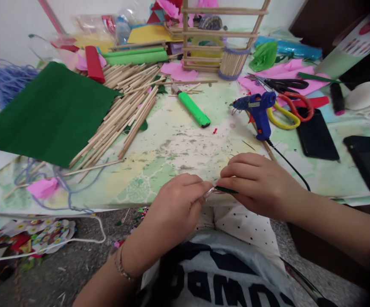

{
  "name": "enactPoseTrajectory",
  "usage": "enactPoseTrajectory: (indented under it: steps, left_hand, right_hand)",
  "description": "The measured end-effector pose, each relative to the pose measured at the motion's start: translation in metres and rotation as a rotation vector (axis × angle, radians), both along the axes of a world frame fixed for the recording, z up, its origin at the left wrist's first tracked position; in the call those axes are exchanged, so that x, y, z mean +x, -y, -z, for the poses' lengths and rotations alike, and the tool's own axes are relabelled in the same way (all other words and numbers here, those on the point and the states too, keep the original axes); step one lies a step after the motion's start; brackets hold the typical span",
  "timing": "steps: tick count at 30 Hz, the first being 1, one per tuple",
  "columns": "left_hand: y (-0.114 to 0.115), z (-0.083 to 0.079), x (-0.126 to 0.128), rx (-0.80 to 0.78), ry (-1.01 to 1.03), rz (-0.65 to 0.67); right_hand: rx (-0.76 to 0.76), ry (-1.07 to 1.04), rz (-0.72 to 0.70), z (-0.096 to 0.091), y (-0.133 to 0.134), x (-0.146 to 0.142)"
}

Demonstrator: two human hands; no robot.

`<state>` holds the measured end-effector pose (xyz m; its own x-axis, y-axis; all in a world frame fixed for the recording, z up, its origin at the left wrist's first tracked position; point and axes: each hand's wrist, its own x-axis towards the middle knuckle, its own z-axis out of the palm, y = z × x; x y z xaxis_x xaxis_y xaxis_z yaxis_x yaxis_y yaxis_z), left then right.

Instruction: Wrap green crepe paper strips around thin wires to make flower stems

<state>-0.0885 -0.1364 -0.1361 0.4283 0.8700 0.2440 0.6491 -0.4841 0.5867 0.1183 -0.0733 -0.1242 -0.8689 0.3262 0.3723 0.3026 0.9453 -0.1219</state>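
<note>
Just over the table's front edge, my left hand point(180, 204) and my right hand point(261, 183) meet with their fingertips close together. Between the right fingers is a narrow dark green strip point(226, 189), mostly covered by them. My left thumb and index finger pinch a small pale, shiny end point(209, 192) that touches the strip; its kind is unclear. Beyond the right hand stands a blue hot glue gun point(258, 111), its black cord running back toward me. A green utility knife point(193, 108) lies farther off in the middle of the table.
Many thin wooden sticks point(124, 111) lie beside a dark green sheet point(47, 115) on the left. At the back stands a stick frame point(204, 34) with a small stick cup point(234, 63). Scissors point(285, 117) and two phones point(317, 134) are on the right. Blue yarn point(9, 81) is piled far left.
</note>
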Motion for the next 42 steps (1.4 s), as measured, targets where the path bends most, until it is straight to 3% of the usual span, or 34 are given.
enactPoseTrajectory:
  steps: [4,8,12,15,22,25,30,35,37,40,42]
  left_hand:
    - [0.003,0.002,0.000,0.146,-0.039,-0.009]
    - [0.006,0.003,0.003,0.280,-0.081,-0.021]
    - [0.004,0.000,0.005,0.215,-0.041,-0.045]
    - [0.000,-0.006,0.002,-0.033,0.066,-0.026]
    - [-0.021,-0.015,-0.014,-0.941,0.509,0.205]
    - [-0.026,-0.009,-0.010,-1.124,0.715,0.217]
    - [-0.019,-0.001,0.002,-1.044,0.955,0.060]
    - [-0.014,0.008,0.005,-0.998,1.055,-0.038]
    - [-0.014,0.010,0.004,-0.974,1.054,-0.034]
    - [-0.015,0.009,0.002,-0.906,0.984,-0.035]
    - [-0.014,0.007,0.001,-0.857,0.906,-0.026]
  right_hand:
    - [-0.124,-0.090,-0.004,0.003,0.000,0.000]
    - [-0.254,-0.164,0.080,0.004,0.005,-0.004]
    - [-0.264,-0.196,0.179,0.006,0.010,-0.007]
    - [-0.132,-0.166,0.172,0.008,0.011,-0.004]
    - [0.326,-0.089,-0.074,-0.005,0.001,0.010]
    - [0.389,-0.112,-0.009,-0.013,-0.004,0.007]
    - [0.342,-0.099,0.150,-0.023,-0.009,0.009]
    - [0.329,-0.041,0.155,-0.036,-0.012,0.028]
    - [0.306,-0.034,0.155,-0.041,-0.010,0.036]
    - [0.151,0.023,0.164,-0.047,0.001,0.045]
    - [0.100,0.004,0.230,-0.053,0.011,0.048]
